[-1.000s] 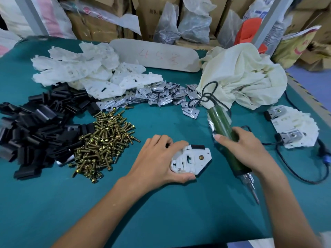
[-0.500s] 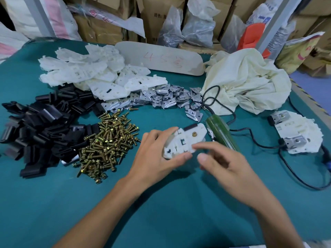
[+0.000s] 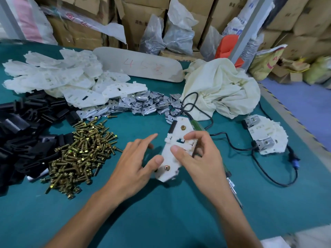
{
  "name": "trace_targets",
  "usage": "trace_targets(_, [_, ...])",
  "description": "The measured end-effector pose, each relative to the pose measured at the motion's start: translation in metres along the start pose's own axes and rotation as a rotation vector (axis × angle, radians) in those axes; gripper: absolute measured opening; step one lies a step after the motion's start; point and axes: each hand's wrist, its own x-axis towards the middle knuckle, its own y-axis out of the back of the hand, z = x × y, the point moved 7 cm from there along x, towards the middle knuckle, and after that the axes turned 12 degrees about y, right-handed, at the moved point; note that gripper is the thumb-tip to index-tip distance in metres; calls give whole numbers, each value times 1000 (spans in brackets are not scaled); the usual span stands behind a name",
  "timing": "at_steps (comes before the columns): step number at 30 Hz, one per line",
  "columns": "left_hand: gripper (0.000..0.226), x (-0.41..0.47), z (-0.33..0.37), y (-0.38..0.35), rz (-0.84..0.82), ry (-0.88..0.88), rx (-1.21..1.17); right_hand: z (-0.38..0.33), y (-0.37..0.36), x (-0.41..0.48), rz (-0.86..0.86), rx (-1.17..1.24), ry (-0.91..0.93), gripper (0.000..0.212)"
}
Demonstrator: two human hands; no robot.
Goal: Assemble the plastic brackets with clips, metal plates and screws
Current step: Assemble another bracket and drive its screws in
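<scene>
A white plastic bracket (image 3: 176, 138) with two brass screws and a black clip stands on end above the green table. My right hand (image 3: 192, 154) pinches its middle between thumb and fingers. My left hand (image 3: 138, 158) has its fingers spread, and its thumb touches the bracket's lower end. To the left lie a heap of brass screws (image 3: 80, 154), a pile of black clips (image 3: 23, 133), loose white brackets (image 3: 59, 77) and metal plates (image 3: 136, 104).
A green electric screwdriver (image 3: 196, 125) lies partly hidden behind the bracket, its black cable (image 3: 268, 176) looping right. Finished brackets (image 3: 265, 135) are stacked at the right. A cream cloth (image 3: 220, 88) and a beige board (image 3: 141, 66) lie behind; boxes and bags line the back.
My right hand let go of the screwdriver and took the bracket. The bracket rose off the table and turned on end. My left hand loosened to a thumb touch.
</scene>
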Motion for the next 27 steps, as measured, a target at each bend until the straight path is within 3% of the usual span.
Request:
trace_targets(10, [62, 1, -1, 1, 48, 29, 5, -9, 130, 32, 313, -199, 59, 37])
trace_targets(15, [46, 2, 0, 0, 61, 24, 28, 15, 206, 69, 389, -480, 15, 32])
trace_targets(21, [41, 2, -2, 1, 60, 30, 34, 56, 243, 104, 326, -652, -80, 43])
trace_targets(27, [34, 2, -1, 1, 61, 21, 32, 98, 224, 104, 145, -768, -192, 44])
